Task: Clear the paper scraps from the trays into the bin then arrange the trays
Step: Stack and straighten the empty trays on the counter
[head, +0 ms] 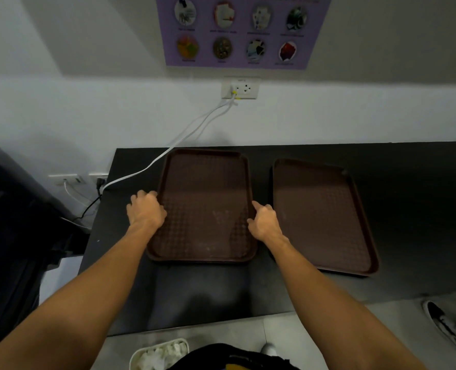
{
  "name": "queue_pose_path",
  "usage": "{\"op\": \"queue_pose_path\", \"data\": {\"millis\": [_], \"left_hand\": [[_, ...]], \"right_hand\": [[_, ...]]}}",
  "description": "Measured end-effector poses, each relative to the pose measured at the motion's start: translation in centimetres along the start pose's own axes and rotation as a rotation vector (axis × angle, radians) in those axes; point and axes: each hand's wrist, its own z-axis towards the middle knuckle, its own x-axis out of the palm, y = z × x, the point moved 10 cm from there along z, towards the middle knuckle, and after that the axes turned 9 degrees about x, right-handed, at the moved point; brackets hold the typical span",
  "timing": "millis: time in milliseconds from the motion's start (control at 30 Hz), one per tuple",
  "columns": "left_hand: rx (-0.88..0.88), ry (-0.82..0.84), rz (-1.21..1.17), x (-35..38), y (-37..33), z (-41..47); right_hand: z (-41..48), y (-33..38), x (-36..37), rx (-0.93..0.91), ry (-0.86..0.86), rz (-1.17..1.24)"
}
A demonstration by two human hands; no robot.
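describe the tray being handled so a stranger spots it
On the black counter under the purple poster lie two brown trays. Pick the left tray, held at its long edges by the left hand and right hand; the right tray lies skewed, untouched.

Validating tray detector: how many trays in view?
2: left tray on the counter, left hand and right hand holding its side edges; right tray beside it, untouched. Any stacked underneath would be hidden.

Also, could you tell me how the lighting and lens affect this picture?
Head view: dim, the counter near black; the far half of the left tray is darker than the near half; the wide lens bows the counter's edges; the poster has captions too blurred to read.
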Motion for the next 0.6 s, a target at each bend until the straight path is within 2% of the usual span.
{"op": "queue_pose_path", "data": {"millis": [100, 233, 333, 600], "left_hand": [[0.074, -0.048, -0.065, 0.1, -3.6, -0.3], [0.133, -0.066, -0.325, 0.6, -10.5, -1.0], [0.173, -0.041, -0.482, 1.2, -16.6, -1.8], [0.193, 0.133, -0.686, 6.8, -29.8, -3.7]], "right_hand": [[0.5, -1.3, -1.2, 0.009, -0.011, 0.143], [1.0, -4.9, -4.1, 0.063, -0.041, 0.400], [1.5, -8.3, -7.0, 0.090, -0.070, 0.506], [3.6, -17.5, -14.4, 0.134, -0.167, 0.491]]}}
